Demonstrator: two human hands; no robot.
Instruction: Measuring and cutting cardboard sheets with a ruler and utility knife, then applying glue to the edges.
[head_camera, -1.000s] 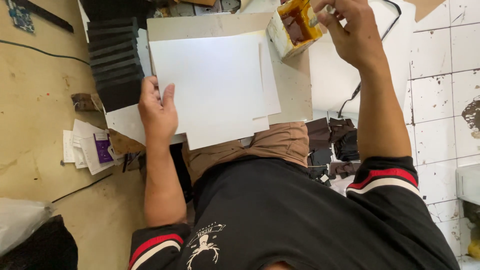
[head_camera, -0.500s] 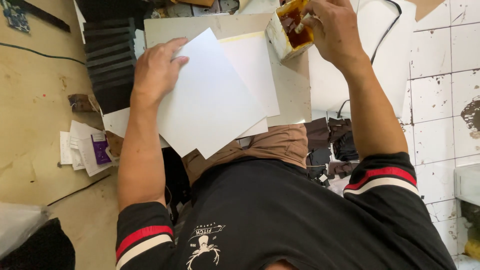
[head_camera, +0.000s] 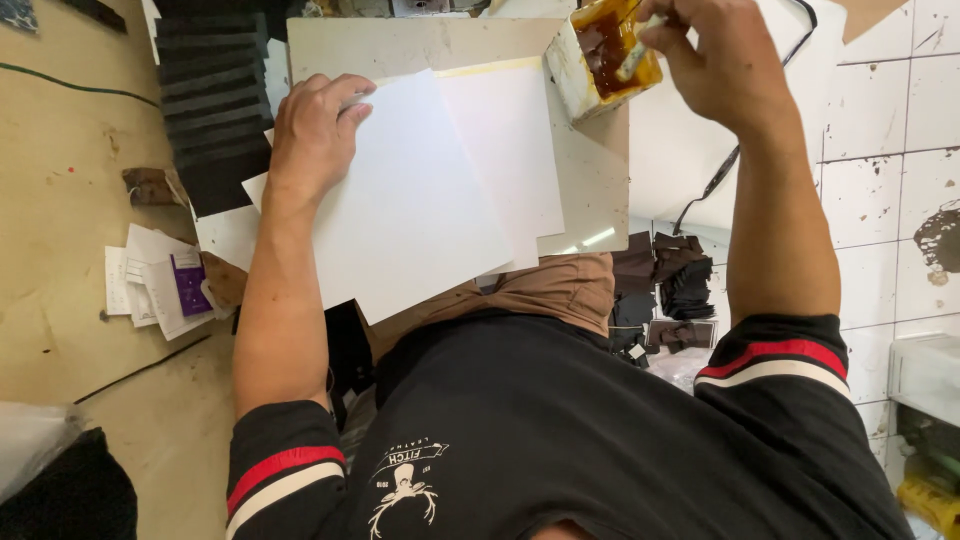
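My left hand (head_camera: 315, 135) lies flat on a white sheet (head_camera: 410, 200), which rests turned at an angle on top of other white sheets (head_camera: 510, 140) on a grey board (head_camera: 590, 190) over my lap. My right hand (head_camera: 725, 65) is closed on a small brush handle (head_camera: 635, 50) dipped into a tub of brown glue (head_camera: 605, 55) standing at the board's far right corner. The brush tip is hidden in the glue.
A stack of black foam pieces (head_camera: 210, 110) stands to the far left. Loose paper scraps (head_camera: 160, 285) lie on the tan floor. Dark leather pieces (head_camera: 680, 285) are piled by my right knee. White tiles (head_camera: 880, 150) and a black cable (head_camera: 720, 170) are on the right.
My left hand has slid up the top sheet and rotated it to an angle. My right hand stays at the glue tub, brush now dipped in.
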